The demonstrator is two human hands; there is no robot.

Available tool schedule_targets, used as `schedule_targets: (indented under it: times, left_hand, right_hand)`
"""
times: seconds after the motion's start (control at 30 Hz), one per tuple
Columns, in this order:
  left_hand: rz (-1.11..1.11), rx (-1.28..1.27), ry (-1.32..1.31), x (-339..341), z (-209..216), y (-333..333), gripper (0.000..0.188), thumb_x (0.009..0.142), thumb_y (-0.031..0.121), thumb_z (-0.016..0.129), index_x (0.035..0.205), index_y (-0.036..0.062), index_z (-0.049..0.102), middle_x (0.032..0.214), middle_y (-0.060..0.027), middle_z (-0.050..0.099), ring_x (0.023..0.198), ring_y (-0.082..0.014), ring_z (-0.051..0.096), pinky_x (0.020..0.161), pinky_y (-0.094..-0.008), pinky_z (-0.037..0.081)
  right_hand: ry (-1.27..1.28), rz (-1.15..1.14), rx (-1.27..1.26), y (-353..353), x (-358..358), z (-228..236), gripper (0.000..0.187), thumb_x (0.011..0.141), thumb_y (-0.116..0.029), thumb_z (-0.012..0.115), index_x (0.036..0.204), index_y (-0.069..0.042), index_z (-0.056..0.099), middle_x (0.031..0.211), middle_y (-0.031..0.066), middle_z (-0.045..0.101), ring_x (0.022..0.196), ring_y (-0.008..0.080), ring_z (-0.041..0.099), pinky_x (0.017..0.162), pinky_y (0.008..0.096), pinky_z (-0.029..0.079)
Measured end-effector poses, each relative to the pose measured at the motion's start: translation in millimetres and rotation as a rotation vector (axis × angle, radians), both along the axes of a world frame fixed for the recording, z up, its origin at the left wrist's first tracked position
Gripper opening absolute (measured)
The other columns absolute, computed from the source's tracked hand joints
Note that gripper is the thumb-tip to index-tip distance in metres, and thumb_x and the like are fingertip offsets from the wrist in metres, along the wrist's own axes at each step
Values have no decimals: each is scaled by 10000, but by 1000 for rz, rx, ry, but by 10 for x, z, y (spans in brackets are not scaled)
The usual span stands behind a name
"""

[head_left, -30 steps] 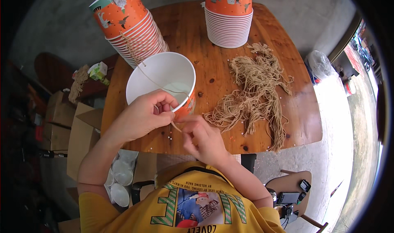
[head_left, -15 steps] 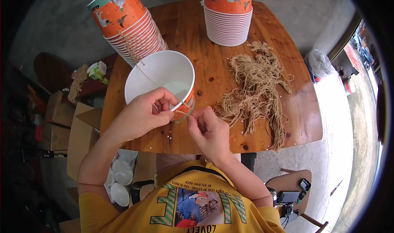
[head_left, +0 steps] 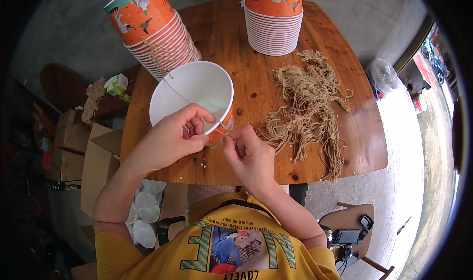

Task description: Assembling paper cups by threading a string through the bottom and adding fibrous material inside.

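A white-lined paper bucket (head_left: 170,95) with an orange printed outside stands tilted at the table's near left, its mouth toward me. A thin tan cord (head_left: 177,93) runs across its mouth from the far rim to the near right rim. My left hand (head_left: 172,134) curls over the near rim, its index fingertip and thumb at the cord where it meets the edge. Just right of the bucket, my right hand (head_left: 250,154) pinches the cord's loose end, fingertips close to the left hand's. The exact loop or knot between the hands is too small to make out.
A tangled pile of tan cords (head_left: 310,107) lies on the wooden table (head_left: 217,28) to the right. Two stacks of nested orange buckets, a leaning left stack (head_left: 148,26) and an upright stack (head_left: 274,28), stand behind. An open cardboard box (head_left: 98,166) is below left.
My right hand has shifted slightly up and left, and the cord between the hands sits a little differently at the rim. The left hand and bucket have barely moved.
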State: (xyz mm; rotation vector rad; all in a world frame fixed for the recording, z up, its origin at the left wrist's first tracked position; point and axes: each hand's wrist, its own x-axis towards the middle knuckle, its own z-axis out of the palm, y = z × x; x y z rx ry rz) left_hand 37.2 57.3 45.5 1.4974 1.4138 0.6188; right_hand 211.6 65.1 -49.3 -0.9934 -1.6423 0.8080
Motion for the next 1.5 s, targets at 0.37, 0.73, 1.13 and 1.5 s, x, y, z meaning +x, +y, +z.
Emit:
schedule_targets:
  times: [0.37,0.73,1.13,1.5]
  left_hand:
    - [45,-82,-160,-37,8,72,189,970,83,513,1123,-5,580,938,-22,612,840,-73,585,751,-232,499]
    - [-3,335,167,-22,-27,94,100,937,102,567,918,4,561,849,-48,582,743,-125,555,700,-282,469]
    - [19,300,-195,-14,-147,133,163,925,41,580,1086,32,555,941,-24,571,801,-87,552,704,-251,476]
    - [-52,-139,-426,-148,-155,329,317,879,43,580,1184,4,503,993,-46,609,917,-105,564,829,-249,436]
  right_hand:
    - [-13,1,63,36,-94,1,133,847,-94,686,849,-67,556,538,24,469,447,119,451,455,271,407]
    - [60,123,39,100,-6,30,161,899,-54,654,1024,-37,554,719,29,628,564,49,533,517,210,451]
    - [197,259,-334,321,-11,236,83,907,-76,641,952,-23,597,717,-25,567,632,15,495,574,187,413]
    - [322,319,-375,327,-96,244,93,944,-79,598,1020,-31,573,812,-38,588,663,8,494,591,168,406]
